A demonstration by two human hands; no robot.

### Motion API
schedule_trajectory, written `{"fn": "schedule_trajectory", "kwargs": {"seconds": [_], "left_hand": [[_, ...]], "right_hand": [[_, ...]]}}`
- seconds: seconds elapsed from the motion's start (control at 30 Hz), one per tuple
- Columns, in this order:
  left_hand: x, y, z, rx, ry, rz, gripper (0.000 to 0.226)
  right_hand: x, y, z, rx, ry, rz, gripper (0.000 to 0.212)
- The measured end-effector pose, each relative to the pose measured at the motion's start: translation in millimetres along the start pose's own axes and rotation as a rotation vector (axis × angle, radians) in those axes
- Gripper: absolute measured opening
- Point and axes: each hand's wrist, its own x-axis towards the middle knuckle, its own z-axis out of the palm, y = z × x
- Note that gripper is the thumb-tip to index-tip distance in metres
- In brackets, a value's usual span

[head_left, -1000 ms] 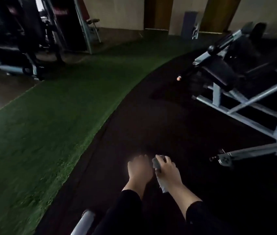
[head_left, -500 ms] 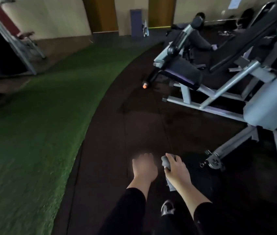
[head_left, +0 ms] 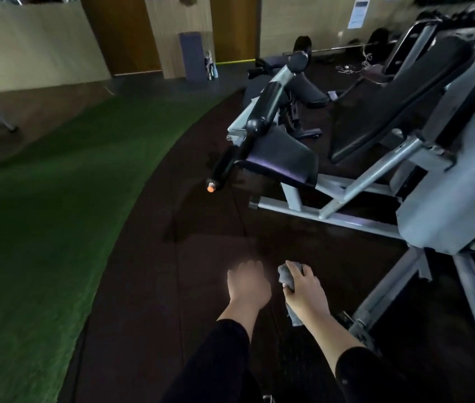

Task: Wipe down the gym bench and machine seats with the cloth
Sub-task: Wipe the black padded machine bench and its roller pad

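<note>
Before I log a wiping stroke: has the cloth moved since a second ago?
Cannot tell. The cloth stays bunched in the right hand beside the left hand; the camera swung, so the machine seat gives no steady reference.

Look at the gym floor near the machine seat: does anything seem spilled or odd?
Yes. A darker, wet-looking patch stains the dark floor below the seat; whether it is liquid is unclear.

A gym is showing here. A grey-framed weight machine (head_left: 346, 196) with a black padded seat (head_left: 281, 158) is standing at right of the frame on dark rubber flooring (head_left: 201, 286), a green turf strip (head_left: 41, 228) is curving along the left, and a loaded barbell (head_left: 343, 48) is lying at upper right by the beige wall (head_left: 27, 39). Another black bench pad (head_left: 399, 94) is sloping behind the seat.
</note>
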Motion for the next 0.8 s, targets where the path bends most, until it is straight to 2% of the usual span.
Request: {"fn": "schedule_trajectory", "kwargs": {"seconds": [0.27, 0.47, 0.8], "left_hand": [[178.7, 8.2, -43.9, 0.033, -0.043, 0.088, 0.046], [313.7, 9.3, -93.9, 0.085, -0.016, 0.183, 0.049], [476.0, 48.6, -134.4, 0.14, -0.074, 0.251, 0.051]], "right_hand": [[160.8, 16.6, -10.8, -0.002, 0.035, 0.047, 0.058], [276.4, 16.5, -27.5, 0.026, 0.112, 0.143, 0.059], [435.7, 44.2, -61.6, 0.142, 0.209, 0.206, 0.059]]}}
